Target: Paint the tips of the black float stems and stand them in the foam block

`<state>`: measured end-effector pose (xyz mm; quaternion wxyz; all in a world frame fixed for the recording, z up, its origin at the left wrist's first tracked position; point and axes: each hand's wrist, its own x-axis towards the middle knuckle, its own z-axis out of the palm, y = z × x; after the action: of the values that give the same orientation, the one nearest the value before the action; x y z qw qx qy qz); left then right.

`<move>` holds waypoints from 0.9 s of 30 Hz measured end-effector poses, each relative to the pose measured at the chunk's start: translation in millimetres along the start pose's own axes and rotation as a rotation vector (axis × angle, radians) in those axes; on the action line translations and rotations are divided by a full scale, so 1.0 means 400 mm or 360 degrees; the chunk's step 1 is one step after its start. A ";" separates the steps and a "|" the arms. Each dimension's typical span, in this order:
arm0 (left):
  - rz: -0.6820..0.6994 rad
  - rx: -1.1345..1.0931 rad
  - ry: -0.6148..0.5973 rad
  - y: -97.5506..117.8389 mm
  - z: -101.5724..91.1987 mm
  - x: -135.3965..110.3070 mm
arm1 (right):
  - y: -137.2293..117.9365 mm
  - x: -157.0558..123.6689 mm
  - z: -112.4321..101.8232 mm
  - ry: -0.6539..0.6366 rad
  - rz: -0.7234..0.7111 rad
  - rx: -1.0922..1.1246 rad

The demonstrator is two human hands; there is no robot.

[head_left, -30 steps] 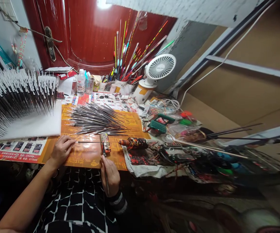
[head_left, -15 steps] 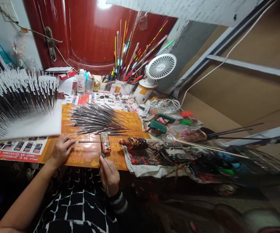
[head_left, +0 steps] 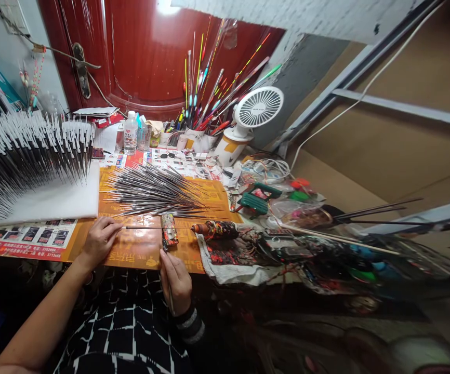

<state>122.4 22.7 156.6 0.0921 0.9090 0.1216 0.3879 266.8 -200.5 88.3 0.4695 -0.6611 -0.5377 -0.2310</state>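
Note:
My left hand (head_left: 99, 241) pinches one end of a thin dark fishing float (head_left: 141, 227), held level above the table. Its fine stem runs right, over a small paint-smeared block (head_left: 169, 231), towards the orange tip of a paint-crusted spindle tool (head_left: 220, 230). Whether the stem sits inside that tip is too small to tell. In my right hand (head_left: 178, 280) is a slim paintbrush (head_left: 171, 300), its dark tip by the near end of the block. Just beyond both hands lies a loose pile of similar dark floats (head_left: 150, 191).
At left, many white-tipped floats stand in a white foam slab (head_left: 80, 197). A water bottle (head_left: 130, 134), a cup of bright floats (head_left: 194, 137) and a white fan (head_left: 258, 109) line the back. A stained cloth (head_left: 228, 267), a green clamp-like tool (head_left: 255, 200) and cables crowd the right.
Almost nothing differs. My right hand and the brush have shifted very slightly; my left hand and the float look the same.

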 end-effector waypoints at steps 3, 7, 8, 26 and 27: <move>-0.0004 -0.0001 -0.0005 0.001 0.000 0.001 | -0.001 0.001 0.001 -0.0002 0.0009 -0.0006; -0.0025 -0.0004 -0.0011 0.001 0.000 0.000 | -0.004 0.005 0.003 0.0023 0.0003 -0.0019; -0.0027 -0.0007 -0.0017 0.000 0.000 -0.001 | -0.005 0.005 0.003 0.0035 0.0004 -0.0025; 0.0037 0.0311 -0.0060 -0.034 -0.057 0.031 | 0.027 -0.024 -0.012 0.0174 -0.0157 0.0160; 0.0062 0.0359 -0.0041 -0.048 -0.093 0.049 | 0.029 -0.023 -0.011 0.0192 -0.0165 0.0169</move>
<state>105.8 49.3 190.3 -0.0169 0.9207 0.1457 0.3617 275.6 -208.9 78.5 0.5227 -0.5914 -0.5535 -0.2657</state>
